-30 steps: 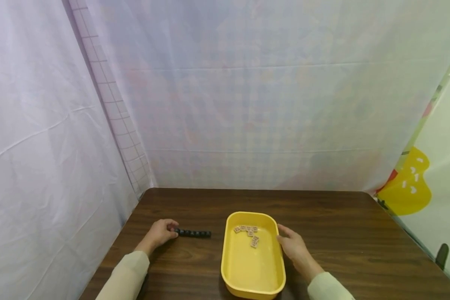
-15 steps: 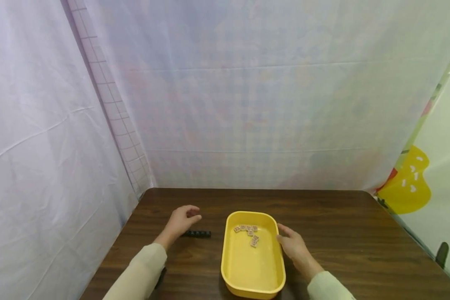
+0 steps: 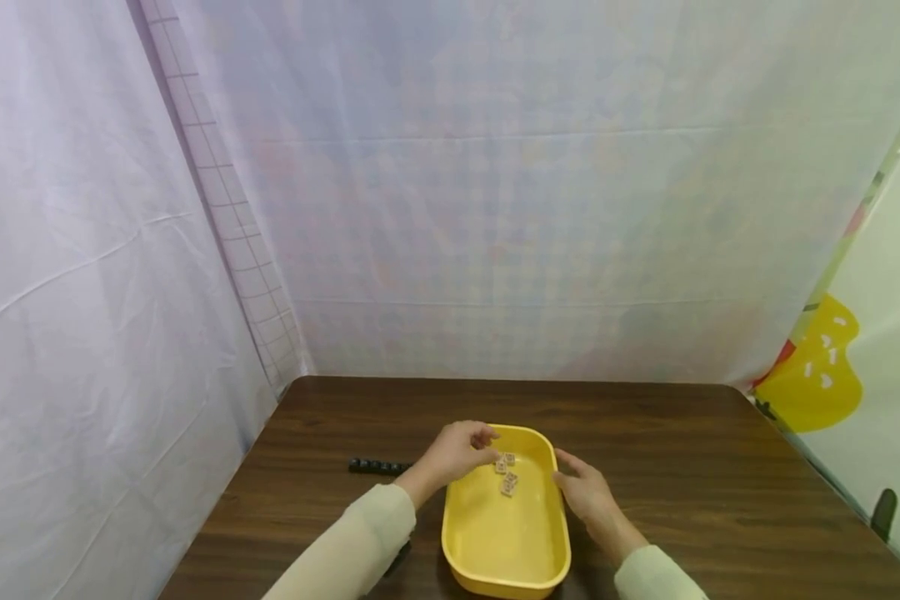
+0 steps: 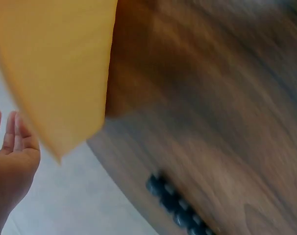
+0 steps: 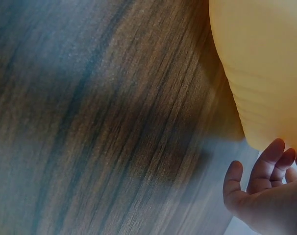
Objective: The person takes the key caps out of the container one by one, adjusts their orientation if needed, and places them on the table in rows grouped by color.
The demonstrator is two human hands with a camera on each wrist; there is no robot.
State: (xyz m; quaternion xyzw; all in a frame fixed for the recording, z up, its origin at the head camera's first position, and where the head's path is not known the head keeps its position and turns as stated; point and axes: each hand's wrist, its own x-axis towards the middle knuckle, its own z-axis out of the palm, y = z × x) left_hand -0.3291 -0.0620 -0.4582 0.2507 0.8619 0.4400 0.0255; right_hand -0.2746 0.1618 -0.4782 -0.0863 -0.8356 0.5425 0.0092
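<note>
My left hand is over the far left part of a yellow tray, above several small tan square pieces with dark marks on its floor. Its fingers are loosely bent and, in the left wrist view, the left hand shows nothing between them. Some tan pieces are hidden behind this hand. On the tray's right side my right hand rests against the outer wall near the rim, fingers loosely extended. A row of small black blocks lies on the table left of the tray, its right end hidden by my left arm.
The brown wood-grain table carries the tray and the black row. White cloth hangs behind and at the left. A yellow cut-out shape is at the right. A dark object shows under my left sleeve.
My left hand has left the left end of the black row and moved right, over the tray. The black row stays on the table, and my right hand and the tray have not moved.
</note>
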